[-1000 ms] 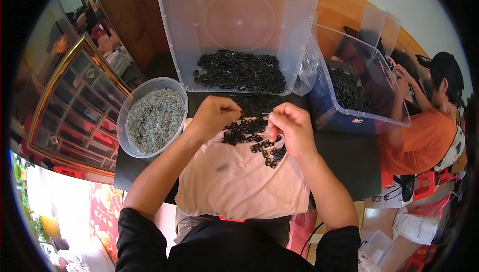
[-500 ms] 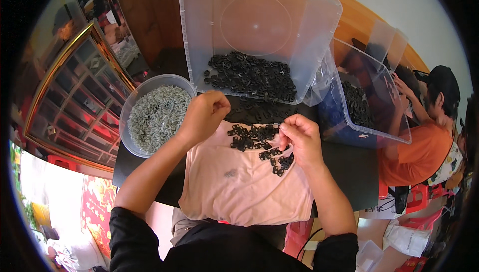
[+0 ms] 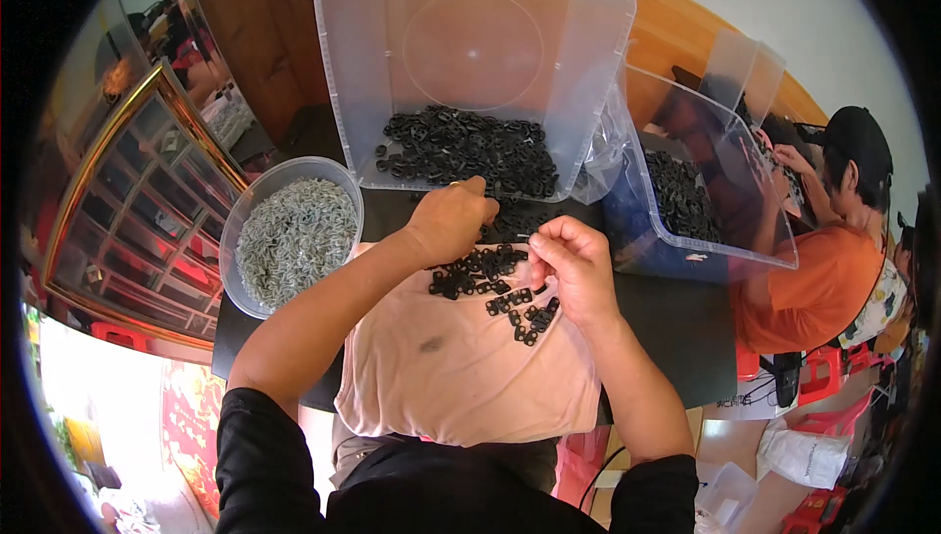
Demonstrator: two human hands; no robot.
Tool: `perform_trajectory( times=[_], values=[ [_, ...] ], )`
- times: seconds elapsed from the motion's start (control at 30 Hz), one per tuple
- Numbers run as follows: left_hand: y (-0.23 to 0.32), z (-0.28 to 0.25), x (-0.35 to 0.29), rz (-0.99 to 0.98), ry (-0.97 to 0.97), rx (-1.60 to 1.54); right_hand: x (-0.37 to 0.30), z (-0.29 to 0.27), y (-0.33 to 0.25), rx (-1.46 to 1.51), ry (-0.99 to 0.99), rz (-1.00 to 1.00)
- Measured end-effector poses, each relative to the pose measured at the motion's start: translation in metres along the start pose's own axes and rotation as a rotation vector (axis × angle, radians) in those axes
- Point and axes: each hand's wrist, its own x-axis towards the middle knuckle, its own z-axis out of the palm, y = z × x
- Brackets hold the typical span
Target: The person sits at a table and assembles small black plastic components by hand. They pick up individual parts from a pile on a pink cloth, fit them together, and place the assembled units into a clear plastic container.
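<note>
My left hand (image 3: 453, 221) reaches over the loose black parts (image 3: 512, 219) on the tabletop in front of the large clear bin. Its fingers are bent together, and their tips are hidden, so I cannot make out what they hold. Close by on the right, my right hand (image 3: 576, 265) pinches a small pale, thin piece (image 3: 527, 236) between thumb and forefinger. Below both hands, several small black plastic pieces with holes (image 3: 480, 272) lie on a pink cloth (image 3: 441, 387), and a few more (image 3: 520, 318) sit by my right wrist.
A large clear bin (image 3: 328, 73) lies tipped on its side with black parts (image 3: 470, 147) inside. At left stands a round tub (image 3: 227, 240) of small greyish pieces (image 3: 299, 235). Another clear bin (image 3: 725, 252) with black parts is at right, beside a person in orange (image 3: 818, 279).
My left hand has moved right, away from the tub's side to the black parts near my right hand. My right hand keeps its pinch. The whole view has shifted slightly.
</note>
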Motion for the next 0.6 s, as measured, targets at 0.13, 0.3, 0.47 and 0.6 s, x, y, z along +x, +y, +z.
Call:
perform_trajectory(
  times=[0.13,0.3,0.47,0.6],
  values=[
    [0.000,0.001,-0.004,-0.026,0.092,-0.038,-0.001,0.001,-0.001,-0.002,-0.003,0.011],
    [0.019,-0.016,-0.030,-0.132,0.184,-0.610,-0.001,0.001,-0.002,0.003,-0.050,-0.021],
    [0.029,-0.012,-0.073,-0.122,0.244,-1.090,-0.010,0.016,-0.007,0.032,-0.116,-0.027],
    [0.030,-0.013,-0.085,-0.337,0.129,-1.408,-0.016,0.022,-0.008,0.071,-0.163,0.017]
  ],
)
